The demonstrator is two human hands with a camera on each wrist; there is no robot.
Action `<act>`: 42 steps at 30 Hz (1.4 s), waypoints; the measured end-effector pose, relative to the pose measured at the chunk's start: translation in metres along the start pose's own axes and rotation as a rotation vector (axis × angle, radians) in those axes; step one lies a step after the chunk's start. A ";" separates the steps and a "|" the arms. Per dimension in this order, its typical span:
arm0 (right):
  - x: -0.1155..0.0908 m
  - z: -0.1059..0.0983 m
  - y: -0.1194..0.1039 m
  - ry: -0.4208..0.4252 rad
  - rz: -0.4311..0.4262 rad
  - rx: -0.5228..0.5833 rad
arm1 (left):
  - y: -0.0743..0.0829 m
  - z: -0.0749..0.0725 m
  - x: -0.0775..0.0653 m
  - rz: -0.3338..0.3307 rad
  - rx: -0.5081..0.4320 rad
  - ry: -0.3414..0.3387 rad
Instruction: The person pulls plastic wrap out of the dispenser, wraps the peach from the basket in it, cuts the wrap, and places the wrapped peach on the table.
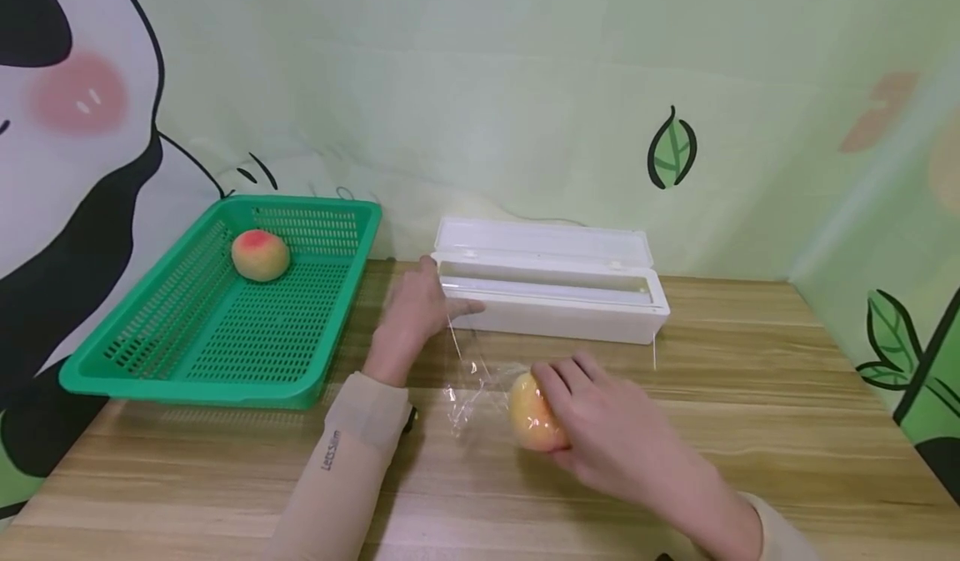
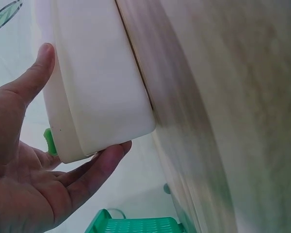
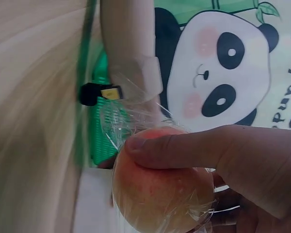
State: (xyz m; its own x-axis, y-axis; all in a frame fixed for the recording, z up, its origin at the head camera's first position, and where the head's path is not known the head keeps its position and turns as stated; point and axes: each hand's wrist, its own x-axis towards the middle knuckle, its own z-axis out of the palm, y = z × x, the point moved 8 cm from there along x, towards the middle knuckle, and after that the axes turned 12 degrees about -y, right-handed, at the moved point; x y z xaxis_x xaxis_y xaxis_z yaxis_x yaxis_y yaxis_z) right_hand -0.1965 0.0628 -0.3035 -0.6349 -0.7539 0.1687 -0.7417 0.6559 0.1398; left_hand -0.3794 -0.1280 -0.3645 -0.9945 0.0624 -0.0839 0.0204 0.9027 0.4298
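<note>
My right hand (image 1: 611, 423) grips a peach (image 1: 536, 415) over the table, fingers curled round it. In the right wrist view the thumb presses the red part of the peach (image 3: 160, 189), and clear film lies wrinkled over its skin. Loose cling film (image 1: 468, 394) trails from the peach toward the dispenser's left end. A white cling film dispenser (image 1: 555, 319) stands at the back with its lid raised. My left hand (image 1: 416, 303) holds its left end; in the left wrist view the thumb is on one face of the white box (image 2: 102, 73) and the fingers bend round the end.
A green plastic basket (image 1: 322, 369) stands on the left, with a second peach (image 1: 260, 255) inside near its back. The wooden table (image 1: 750, 428) runs back to a wall covering (image 1: 525, 111) printed with a panda and leaves.
</note>
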 end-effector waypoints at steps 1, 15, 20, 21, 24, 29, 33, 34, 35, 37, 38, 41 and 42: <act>0.002 0.004 0.000 -0.020 0.004 -0.002 | 0.000 0.000 0.000 0.001 0.003 0.001; 0.015 0.051 0.014 -0.162 0.070 0.066 | -0.001 0.000 0.001 0.043 -0.041 -0.030; 0.015 0.060 0.020 -0.175 0.089 0.117 | -0.003 -0.001 0.000 0.081 -0.109 -0.067; 0.015 0.061 0.021 -0.177 0.095 0.133 | -0.003 -0.001 0.000 0.086 -0.116 -0.070; 0.015 0.064 0.024 -0.183 0.111 0.190 | -0.003 -0.001 0.001 0.091 -0.129 -0.079; 0.016 0.067 0.028 -0.196 0.128 0.250 | -0.001 -0.002 0.000 0.093 -0.115 -0.082; 0.017 0.070 0.031 -0.203 0.134 0.268 | 0.001 -0.003 -0.001 0.103 -0.114 -0.082; 0.018 0.070 0.031 -0.201 0.131 0.266 | 0.001 -0.003 -0.001 0.104 -0.112 -0.081; 0.018 0.070 0.031 -0.194 0.126 0.258 | 0.001 -0.003 -0.001 0.101 -0.110 -0.081; 0.019 0.069 0.032 -0.176 0.110 0.236 | 0.001 -0.003 -0.001 0.094 -0.106 -0.085; 0.020 0.068 0.032 -0.165 0.099 0.223 | 0.000 -0.004 -0.001 0.091 -0.104 -0.087; 0.021 0.066 0.031 -0.133 0.072 0.190 | 0.000 -0.004 -0.001 0.085 -0.096 -0.092; 0.021 0.066 0.031 -0.127 0.065 0.186 | 0.000 -0.004 -0.001 0.085 -0.093 -0.092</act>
State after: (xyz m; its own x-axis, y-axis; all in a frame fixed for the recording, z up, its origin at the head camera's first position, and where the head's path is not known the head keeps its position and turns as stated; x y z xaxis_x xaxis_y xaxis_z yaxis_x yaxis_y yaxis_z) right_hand -0.2469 0.0652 -0.3598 -0.6957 -0.7168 0.0459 -0.7183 0.6939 -0.0515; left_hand -0.3789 -0.1296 -0.3605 -0.9759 0.1799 -0.1237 0.0906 0.8491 0.5204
